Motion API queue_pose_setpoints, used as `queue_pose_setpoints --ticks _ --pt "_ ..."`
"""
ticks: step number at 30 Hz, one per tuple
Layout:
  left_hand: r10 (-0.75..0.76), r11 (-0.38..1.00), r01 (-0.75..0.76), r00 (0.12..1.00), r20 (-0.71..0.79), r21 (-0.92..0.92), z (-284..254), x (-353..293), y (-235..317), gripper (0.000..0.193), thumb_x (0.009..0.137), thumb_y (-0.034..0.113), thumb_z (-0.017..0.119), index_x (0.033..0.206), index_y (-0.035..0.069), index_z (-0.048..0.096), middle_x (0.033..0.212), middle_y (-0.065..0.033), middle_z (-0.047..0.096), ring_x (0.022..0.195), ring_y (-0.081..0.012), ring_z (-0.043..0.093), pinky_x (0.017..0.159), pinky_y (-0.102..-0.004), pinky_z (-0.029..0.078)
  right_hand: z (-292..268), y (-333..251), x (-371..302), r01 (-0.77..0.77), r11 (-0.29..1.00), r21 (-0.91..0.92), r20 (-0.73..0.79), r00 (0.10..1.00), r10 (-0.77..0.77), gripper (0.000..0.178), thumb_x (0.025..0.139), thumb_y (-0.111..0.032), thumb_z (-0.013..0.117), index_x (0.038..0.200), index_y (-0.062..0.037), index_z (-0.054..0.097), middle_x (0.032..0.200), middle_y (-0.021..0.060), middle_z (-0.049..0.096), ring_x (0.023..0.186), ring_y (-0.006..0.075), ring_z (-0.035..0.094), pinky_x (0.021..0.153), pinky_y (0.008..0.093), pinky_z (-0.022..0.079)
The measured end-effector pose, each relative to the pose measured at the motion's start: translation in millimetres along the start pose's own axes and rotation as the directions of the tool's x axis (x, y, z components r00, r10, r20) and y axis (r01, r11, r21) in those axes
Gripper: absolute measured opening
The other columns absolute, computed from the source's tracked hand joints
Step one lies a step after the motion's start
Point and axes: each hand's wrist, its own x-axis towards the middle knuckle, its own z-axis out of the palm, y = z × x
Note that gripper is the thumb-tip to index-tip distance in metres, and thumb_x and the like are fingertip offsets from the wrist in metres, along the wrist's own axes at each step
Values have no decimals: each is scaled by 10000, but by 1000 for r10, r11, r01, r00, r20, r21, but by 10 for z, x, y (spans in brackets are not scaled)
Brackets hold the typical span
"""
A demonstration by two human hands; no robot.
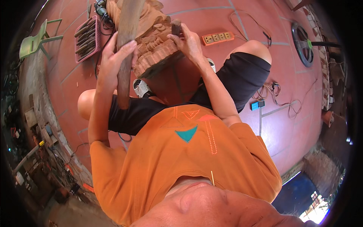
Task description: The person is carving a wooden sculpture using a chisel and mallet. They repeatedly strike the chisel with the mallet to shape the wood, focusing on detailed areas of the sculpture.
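Between my knees stands a carved wooden block (155, 56) with rippled, layered relief. My left hand (115, 56) is wrapped round a long wooden bar (130, 24), thick at the far end and narrowing towards my lap. The bar passes over the carving's left side and hides part of it. At the carving's right edge, my right hand (189, 43) grips a short dark wooden handle (176, 28) between thumb and fingers. Whatever lies at the handle's other end is hidden.
A pink basket (97, 41) of several wooden-handled tools sits at far left, near a power tool (101, 8). Beyond is a green chair (34, 43). To the right are an orange power strip (218, 38), a blue phone (257, 105), loose cords and a black wheel (302, 44).
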Motion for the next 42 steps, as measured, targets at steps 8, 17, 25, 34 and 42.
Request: queue_pose_setpoints --ticks 8,17,25,34,42 --pt "93 990 -106 987 -134 -92 212 -306 -536 366 1000 196 633 1272 9 476 839 -54 601 649 -120 580 589 -241 472 80 1 0 160 985 -69 19 987 -159 424 851 -170 783 1178 -43 545 896 202 680 838 421 677 683 473 536" --pt "169 975 -199 952 -256 -97 349 -420 -733 365 998 157 620 1281 0 450 904 -83 616 678 -150 596 621 -279 498 214 -159 -193 325 926 -192 69 946 -318 338 860 -114 724 1150 -74 556 1005 148 657 902 358 682 714 437 564" --pt "56 988 -23 976 -209 155 376 -373 -873 514 985 97 626 1428 0 384 924 -58 606 704 -113 573 619 -250 481 209 -150 -193 340 921 -193 94 940 -327 333 858 -97 715 1152 -69 560 1006 150 662 885 365 686 694 439 563" --pt "287 957 -276 880 -378 84 450 -344 -833 365 1004 101 592 1316 13 423 852 -54 589 643 -117 556 586 -248 472 186 -133 -174 302 936 -181 106 952 -286 381 821 -59 729 1182 -62 605 1077 143 694 935 347 692 751 422 566" --pt "-22 997 7 977 -210 -73 299 -322 -901 391 981 186 660 1292 23 489 823 -29 586 627 -97 564 546 -238 473 156 17 -13 168 985 -39 -116 978 -171 316 871 -149 767 1116 -37 602 928 161 725 814 374 717 672 427 568"
